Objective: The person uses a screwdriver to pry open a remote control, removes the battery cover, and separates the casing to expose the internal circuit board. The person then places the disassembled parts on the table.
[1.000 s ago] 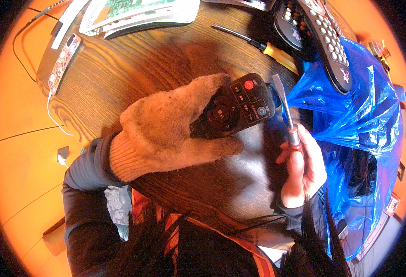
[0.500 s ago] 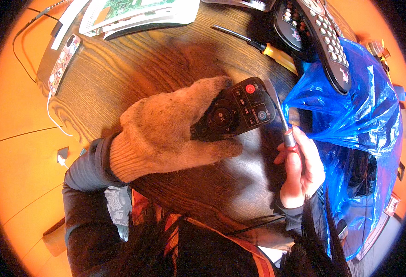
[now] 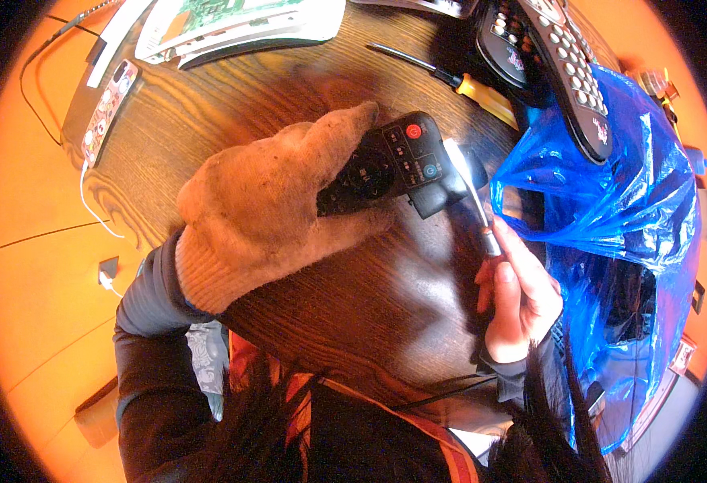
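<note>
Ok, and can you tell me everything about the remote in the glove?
The remote is black and looks like plastic, with a red button, a bluish button and a round control ring. It slants, buttons facing the camera, its left end gripped in the gloved left hand. Whether the screwdriver touches it, I can't tell.

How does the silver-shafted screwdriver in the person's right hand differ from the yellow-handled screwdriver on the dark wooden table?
The silver-shafted screwdriver is gripped in the bare right hand; the yellow-handled screwdriver lies on the dark wooden table.
The hand mostly hides the silver-shafted screwdriver's handle; the yellow-handled screwdriver's shows.
The silver-shafted screwdriver has a shiny metal collar; the yellow-handled screwdriver, a black one.
Both have slim shafts.
</note>
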{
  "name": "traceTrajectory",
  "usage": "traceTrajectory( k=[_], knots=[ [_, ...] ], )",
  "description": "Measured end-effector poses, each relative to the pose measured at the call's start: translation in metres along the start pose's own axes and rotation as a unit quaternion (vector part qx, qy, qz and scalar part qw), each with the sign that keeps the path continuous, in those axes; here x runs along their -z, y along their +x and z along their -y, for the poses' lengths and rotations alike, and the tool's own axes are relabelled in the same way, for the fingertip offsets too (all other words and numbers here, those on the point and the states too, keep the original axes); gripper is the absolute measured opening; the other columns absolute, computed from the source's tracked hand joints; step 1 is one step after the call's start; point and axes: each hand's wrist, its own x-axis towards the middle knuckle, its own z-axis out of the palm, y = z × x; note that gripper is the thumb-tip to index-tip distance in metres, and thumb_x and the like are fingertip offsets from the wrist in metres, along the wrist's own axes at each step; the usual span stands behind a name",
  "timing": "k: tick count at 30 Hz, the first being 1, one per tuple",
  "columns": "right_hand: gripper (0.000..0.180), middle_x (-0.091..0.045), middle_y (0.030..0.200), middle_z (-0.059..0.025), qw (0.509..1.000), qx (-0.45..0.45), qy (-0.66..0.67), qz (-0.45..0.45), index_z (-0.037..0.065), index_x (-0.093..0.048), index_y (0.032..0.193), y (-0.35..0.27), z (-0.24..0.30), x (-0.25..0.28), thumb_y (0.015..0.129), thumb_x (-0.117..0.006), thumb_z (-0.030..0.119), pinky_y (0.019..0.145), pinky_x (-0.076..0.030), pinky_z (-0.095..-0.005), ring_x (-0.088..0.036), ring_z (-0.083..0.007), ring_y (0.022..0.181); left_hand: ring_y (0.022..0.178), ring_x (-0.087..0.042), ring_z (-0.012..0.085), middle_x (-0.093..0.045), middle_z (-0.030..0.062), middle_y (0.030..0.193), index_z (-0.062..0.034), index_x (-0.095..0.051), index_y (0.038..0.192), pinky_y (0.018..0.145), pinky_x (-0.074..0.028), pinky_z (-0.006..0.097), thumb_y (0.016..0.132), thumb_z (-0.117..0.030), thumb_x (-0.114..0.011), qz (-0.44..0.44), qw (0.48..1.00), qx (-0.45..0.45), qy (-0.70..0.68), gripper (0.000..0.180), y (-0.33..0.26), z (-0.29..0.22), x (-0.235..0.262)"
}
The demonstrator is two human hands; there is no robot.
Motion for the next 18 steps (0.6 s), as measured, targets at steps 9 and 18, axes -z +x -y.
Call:
traceTrajectory(
  k=[9, 18],
  knots=[
    [0.045, -0.047, 0.06, -0.0044, 0.997, 0.038, -0.055, 0.026, 0.007, -0.063, 0.115, 0.0005, 0.0046, 0.0026, 0.074, -0.055, -0.011, 0.05, -0.035, -0.0227, -0.042, -0.0124, 0.052, 0.095, -0.063, 0.0298, -0.062, 0.0172, 0.106, -0.0024, -0.048, 0.126, 0.081, -0.05, 0.034, 0.066, -0.033, -0.077, -0.009, 0.998, -0.053, 0.028, 0.073, -0.0025, -0.0063, -0.0015],
    [0.047, -0.049, 0.061, -0.0057, 0.992, 0.091, -0.082, 0.003, 0.007, -0.062, 0.116, 0.0031, -0.003, -0.0034, 0.073, -0.057, -0.012, 0.051, -0.037, -0.0241, -0.042, -0.0144, 0.051, 0.093, -0.063, 0.0301, -0.062, 0.0165, 0.105, -0.0045, -0.047, 0.126, 0.079, -0.051, 0.035, 0.068, -0.027, -0.076, -0.001, 1.0, -0.022, -0.006, 0.068, -0.0012, -0.0023, -0.0035]
  ],
)
